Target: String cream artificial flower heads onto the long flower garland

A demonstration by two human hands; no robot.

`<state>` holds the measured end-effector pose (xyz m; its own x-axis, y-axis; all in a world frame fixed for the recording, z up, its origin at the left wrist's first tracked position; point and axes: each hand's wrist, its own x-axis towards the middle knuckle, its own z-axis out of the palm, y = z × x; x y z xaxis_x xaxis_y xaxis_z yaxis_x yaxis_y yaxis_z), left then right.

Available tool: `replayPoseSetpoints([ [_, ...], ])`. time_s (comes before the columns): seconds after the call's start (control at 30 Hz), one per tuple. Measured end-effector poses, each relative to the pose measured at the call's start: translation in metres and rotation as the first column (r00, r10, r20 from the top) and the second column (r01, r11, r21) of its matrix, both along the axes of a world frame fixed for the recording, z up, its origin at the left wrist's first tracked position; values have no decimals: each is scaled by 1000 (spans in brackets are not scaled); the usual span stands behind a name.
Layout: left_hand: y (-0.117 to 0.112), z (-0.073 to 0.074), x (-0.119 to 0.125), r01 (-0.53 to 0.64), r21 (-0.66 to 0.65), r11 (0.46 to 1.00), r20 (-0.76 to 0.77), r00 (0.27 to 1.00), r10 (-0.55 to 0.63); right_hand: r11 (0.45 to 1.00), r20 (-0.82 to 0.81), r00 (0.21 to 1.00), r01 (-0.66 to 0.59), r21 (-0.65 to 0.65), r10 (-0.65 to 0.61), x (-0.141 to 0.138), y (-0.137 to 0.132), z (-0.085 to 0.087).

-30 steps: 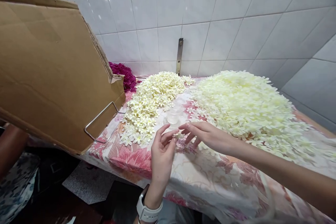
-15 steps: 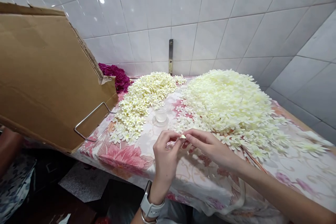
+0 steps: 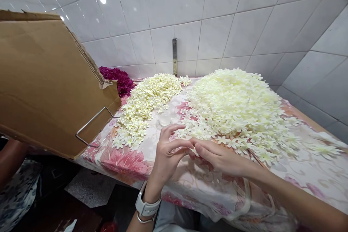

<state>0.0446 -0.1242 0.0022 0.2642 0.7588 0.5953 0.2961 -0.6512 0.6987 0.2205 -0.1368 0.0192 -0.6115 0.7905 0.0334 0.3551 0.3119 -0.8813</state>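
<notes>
My left hand point(image 3: 165, 154) and my right hand point(image 3: 217, 157) meet fingertip to fingertip over the floral cloth point(image 3: 136, 161), both pinching one small cream fabric flower point(image 3: 193, 151) between them. A large heap of cream flowers point(image 3: 236, 105) lies just beyond my right hand. A smaller heap of cream flowers point(image 3: 146, 105) stretches away past my left hand. Between the heaps stands a small clear cup point(image 3: 164, 118), just above my left fingers. A white watch sits on my left wrist.
A big cardboard sheet point(image 3: 46, 83) with a wire handle point(image 3: 92, 127) leans over the table's left edge. Magenta flowers point(image 3: 118, 78) lie at the back left by the tiled wall point(image 3: 217, 25). Another person's arm point(image 3: 9, 159) shows at the far left.
Both hands drew nearer to me and lower over the cloth. The fingertips closed together on the small flower, and the left forefinger has lifted.
</notes>
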Motion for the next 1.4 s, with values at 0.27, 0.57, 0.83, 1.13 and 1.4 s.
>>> replayPoseSetpoints([
  [0.27, -4, -2, 6, -70, -95, 993, 54, 996, 75, 952, 94, 991, 58, 302, -90, -8, 1, -14],
  [0.57, 1, -4, 3, -56, -54, 997, -48, 997, 53, 929, 203, 973, 33, 369, -115, -9, 0, -27],
  [0.83, -7, -9, -2, -179, -64, 982, -77, 982, 174, 893, 240, 905, 248, 375, -352, -5, 1, -23],
  [1.13, -14, -11, 8, -171, -235, 957, 54, 980, 189, 881, 108, 932, 284, 379, -347, 10, 9, -14],
  [1.4, -8, 11, 26, 184, -587, 789, 292, 956, -6, 760, 285, 893, 91, 643, -348, 8, 3, -2],
])
